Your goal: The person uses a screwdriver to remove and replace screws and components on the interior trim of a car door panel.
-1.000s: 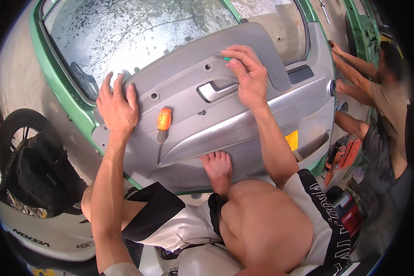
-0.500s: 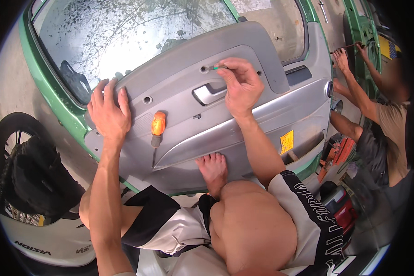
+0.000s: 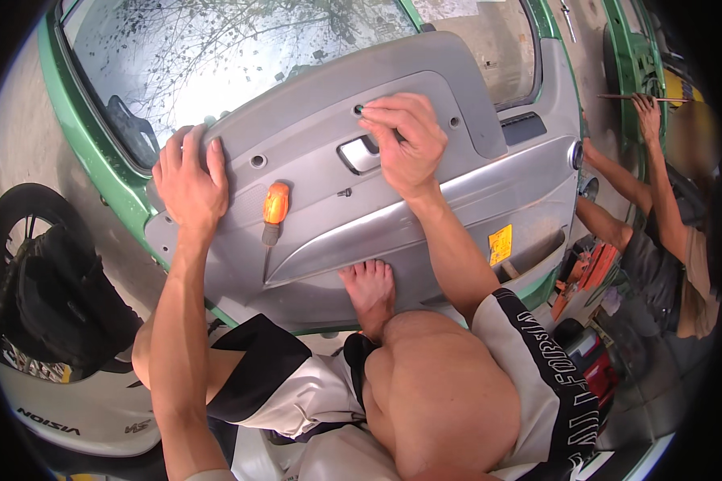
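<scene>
A green car door lies with its grey inner panel facing up. Against the panel's upper left edge rests my left hand, fingers apart and holding nothing. The fingers of my right hand pinch a slim metal bit with a green band at a round hole in the panel; the fingers hide most of the bit, and its depth in the hole cannot be seen. Below my right hand is a silver door handle. An orange-handled screwdriver and a small dark screw lie loose on the panel.
My bare foot presses on the panel's lower part. A yellow sticker sits right of it. To the left stands a motorbike with a black wheel. At the right, another person holds a thin rod beside another green door.
My right fingers have shifted slightly left and closer to the hole, covering more of the bit. My left hand stays put. The other person's arm and rod have moved.
</scene>
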### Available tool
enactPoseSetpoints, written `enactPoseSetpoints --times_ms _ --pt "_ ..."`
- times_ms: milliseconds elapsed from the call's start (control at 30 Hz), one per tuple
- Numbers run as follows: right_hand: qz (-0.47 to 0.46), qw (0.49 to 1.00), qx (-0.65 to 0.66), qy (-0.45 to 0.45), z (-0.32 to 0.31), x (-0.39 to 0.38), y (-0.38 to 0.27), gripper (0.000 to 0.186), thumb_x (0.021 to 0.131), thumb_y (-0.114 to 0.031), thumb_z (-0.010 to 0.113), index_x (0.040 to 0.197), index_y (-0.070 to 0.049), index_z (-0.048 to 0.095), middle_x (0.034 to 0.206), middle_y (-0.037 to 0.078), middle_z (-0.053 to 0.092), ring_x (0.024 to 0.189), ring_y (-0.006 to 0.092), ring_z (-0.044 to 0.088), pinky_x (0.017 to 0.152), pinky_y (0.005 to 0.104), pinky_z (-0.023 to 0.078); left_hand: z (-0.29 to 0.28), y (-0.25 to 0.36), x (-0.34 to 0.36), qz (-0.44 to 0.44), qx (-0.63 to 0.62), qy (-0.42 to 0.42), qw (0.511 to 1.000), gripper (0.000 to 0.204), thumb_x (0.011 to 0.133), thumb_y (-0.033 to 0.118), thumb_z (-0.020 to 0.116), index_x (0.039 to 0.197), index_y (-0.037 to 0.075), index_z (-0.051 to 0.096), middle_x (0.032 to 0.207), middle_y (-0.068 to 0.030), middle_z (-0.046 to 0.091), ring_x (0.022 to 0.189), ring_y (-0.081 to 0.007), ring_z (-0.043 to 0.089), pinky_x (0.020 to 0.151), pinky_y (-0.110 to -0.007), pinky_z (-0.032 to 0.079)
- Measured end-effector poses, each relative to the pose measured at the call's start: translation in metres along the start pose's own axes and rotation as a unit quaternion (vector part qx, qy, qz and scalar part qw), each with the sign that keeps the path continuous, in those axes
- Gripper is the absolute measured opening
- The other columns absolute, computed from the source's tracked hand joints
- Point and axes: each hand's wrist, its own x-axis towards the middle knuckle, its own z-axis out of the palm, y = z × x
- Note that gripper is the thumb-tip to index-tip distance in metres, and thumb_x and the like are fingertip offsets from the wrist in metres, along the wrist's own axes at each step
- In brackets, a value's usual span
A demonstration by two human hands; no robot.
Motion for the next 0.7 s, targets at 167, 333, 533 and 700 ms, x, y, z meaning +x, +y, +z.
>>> enactPoseSetpoints --times_ms 167,333,533,700 --pt "-0.005 0.999 -0.037 -0.010 0.0029 -0.0011 0.0004 0.026 0.071 0.007 0.085 0.089 -0.010 0.078 0.090 0.003 0.077 0.087 0.0249 0.069 0.072 0.0351 0.056 -0.0007 -0.0004 -0.0003 -0.001 0.000 0.001 1.000 0.031 0.105 0.030 0.058 0.128 0.012 0.068 0.128 -0.0073 0.068 0.120 -0.0298 0.063 0.101 -0.043 0.044" --pt "0.006 0.999 -0.051 -0.016 0.0043 -0.0004 0.0018 0.025 0.071 0.005 0.085 0.090 -0.010 0.078 0.091 0.004 0.077 0.086 0.0247 0.068 0.073 0.0361 0.056 0.0028 -0.0038 -0.0008 -0.002 0.002 0.006 1.000 0.031 0.105 0.031 0.059 0.127 0.012 0.068 0.127 -0.0069 0.068 0.119 -0.0297 0.063 0.101 -0.044 0.044" --pt "0.027 0.999 -0.045 -0.006 0.0037 -0.0011 -0.0002 0.023 0.074 0.005 0.085 0.090 -0.009 0.078 0.091 0.005 0.077 0.086 0.0254 0.068 0.071 0.0362 0.056 0.0057 -0.0068 -0.0012 0.006 0.005 0.013 1.000 0.032 0.102 0.035 0.063 0.125 0.013 0.068 0.126 -0.0059 0.067 0.115 -0.0282 0.064 0.099 -0.043 0.045" --pt "0.026 0.998 -0.050 -0.006 0.0036 -0.0016 -0.0001 0.022 0.075 0.005 0.084 0.091 -0.008 0.078 0.091 0.006 0.077 0.085 0.0255 0.068 0.070 0.0360 0.055 0.0047 -0.0060 -0.0010 0.003 0.006 0.012 1.000 0.032 0.101 0.036 0.063 0.124 0.013 0.068 0.124 -0.0061 0.067 0.114 -0.0285 0.063 0.098 -0.043 0.045"
